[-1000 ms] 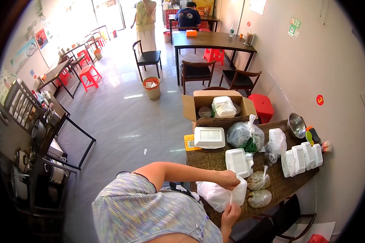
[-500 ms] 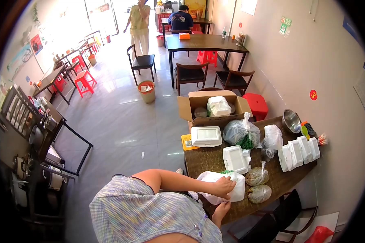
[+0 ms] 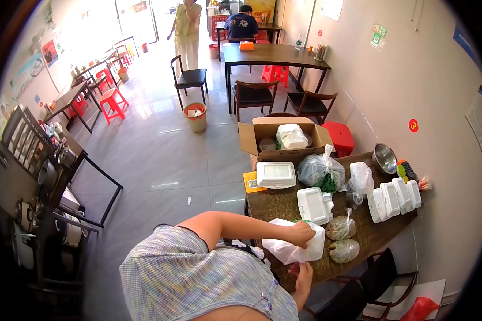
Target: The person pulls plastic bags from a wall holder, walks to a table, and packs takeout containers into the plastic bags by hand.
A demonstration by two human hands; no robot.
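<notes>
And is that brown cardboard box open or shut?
It's open. The cardboard box has a flap sticking outward, and you can see a white bundle inside it.

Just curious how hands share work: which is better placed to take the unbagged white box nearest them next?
Probably the left hand: it is closer to that white box, while the right hand is at the white bag's opposite side.

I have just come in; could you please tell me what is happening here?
A person is handling a white bag and a white box at the table. The left hand is over the box, and the right hand is beside the bag. Other closed boxes and filled bags stand nearby.
</notes>
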